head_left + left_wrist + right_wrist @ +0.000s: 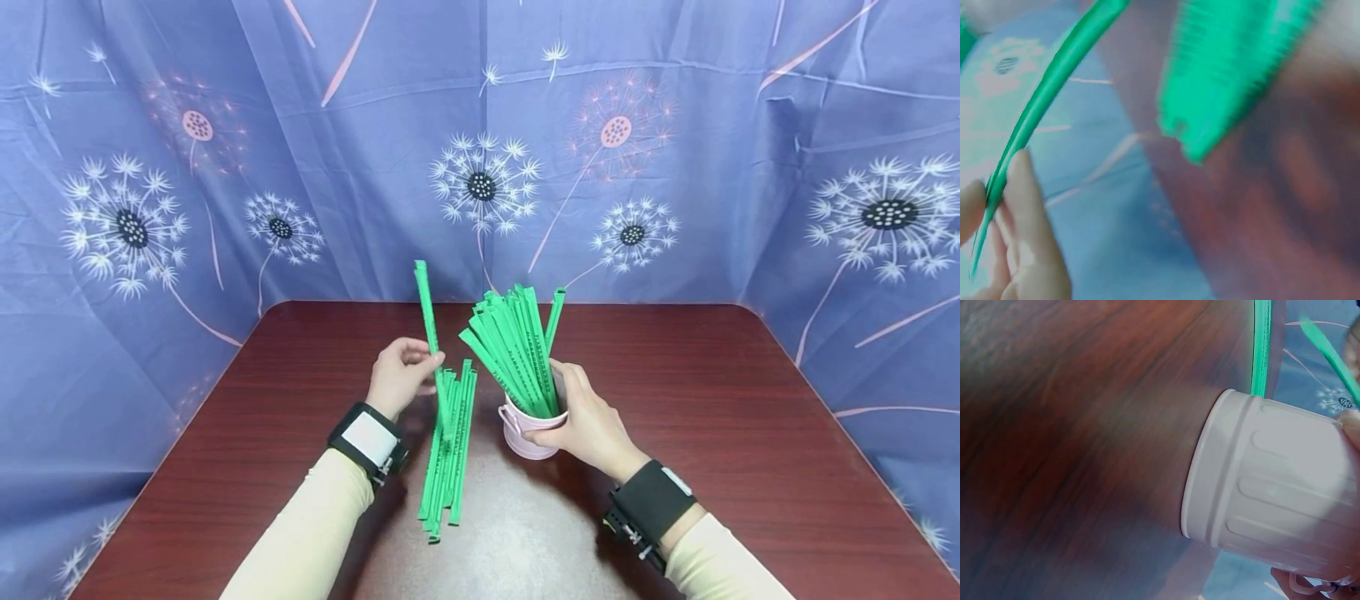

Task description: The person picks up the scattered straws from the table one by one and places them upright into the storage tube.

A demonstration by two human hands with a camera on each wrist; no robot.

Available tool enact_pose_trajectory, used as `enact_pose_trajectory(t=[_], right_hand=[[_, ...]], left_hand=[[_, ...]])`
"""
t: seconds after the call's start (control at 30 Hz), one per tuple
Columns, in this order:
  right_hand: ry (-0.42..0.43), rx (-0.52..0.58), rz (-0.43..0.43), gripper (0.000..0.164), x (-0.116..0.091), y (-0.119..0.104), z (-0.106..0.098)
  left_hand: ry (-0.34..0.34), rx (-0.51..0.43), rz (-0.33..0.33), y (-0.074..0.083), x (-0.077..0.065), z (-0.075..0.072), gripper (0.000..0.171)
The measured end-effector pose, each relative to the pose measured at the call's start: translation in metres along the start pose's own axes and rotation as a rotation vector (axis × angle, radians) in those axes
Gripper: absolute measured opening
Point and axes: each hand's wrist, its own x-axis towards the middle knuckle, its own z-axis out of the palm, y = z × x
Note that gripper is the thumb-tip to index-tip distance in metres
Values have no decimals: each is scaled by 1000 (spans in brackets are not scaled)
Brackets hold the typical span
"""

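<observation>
One green wrapped straw pinched in my left hand, near end over the loose straw pile, left of the pale-pink pail my right hand grips. Probably light, slightly bendy, crushable; best taken mid-length. Long axis runs near–far, far end leaning slightly left.

A narrow lane of table parted the loose sticks from the bucket; fanned sticks leaned toward it. The left hand crowded the loose sticks' far end, the right hand the bucket's right side.
</observation>
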Motion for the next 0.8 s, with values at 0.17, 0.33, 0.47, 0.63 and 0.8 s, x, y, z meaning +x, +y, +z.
enact_pose_trajectory(t=[0.17,0.33,0.47,0.63,0.8], right_hand=[[4,3,-1,104,0,0,0],[1,1,5,104,0,1,1],[0,-2,8,104,0,1,1],[0,-3,2,103,0,1,1],[1,-4,-1,103,1,1,1]], left_hand=[[35,-299,77,23,-7,3,30],[12,-416,159,37,-16,10,20],[-15,-414,192,42,-22,17,17],[-21,-405,195,41,-24,22,17],[5,-445,211,40,-23,21,13]])
